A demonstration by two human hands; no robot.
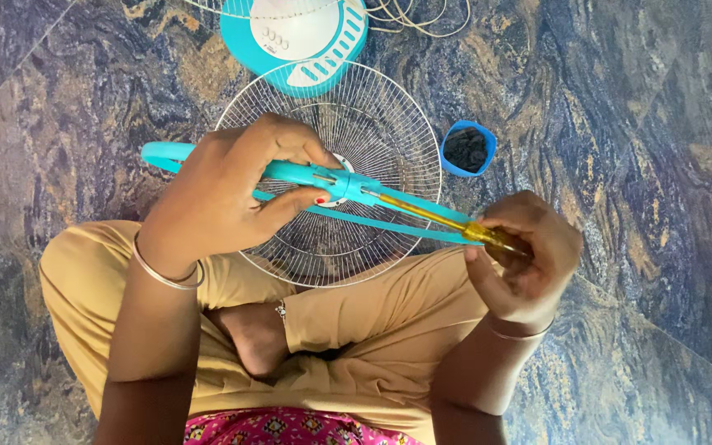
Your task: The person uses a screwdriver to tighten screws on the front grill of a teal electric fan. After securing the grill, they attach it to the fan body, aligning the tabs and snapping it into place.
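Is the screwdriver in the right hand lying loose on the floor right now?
No: the right hand grips the yellow-handled screwdriver, whose shaft points at the teal rim clip held by the left hand above the wire fan guard.

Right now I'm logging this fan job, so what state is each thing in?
Left hand: closed around the teal clamp ring.
Right hand: gripping the yellow-handled screwdriver, tip at the ring's joint.
Wire fan guard: detached, lying flat on the floor.
Fan body: lying on the floor, front uncovered.
Blue cup: upright, open, dark contents.
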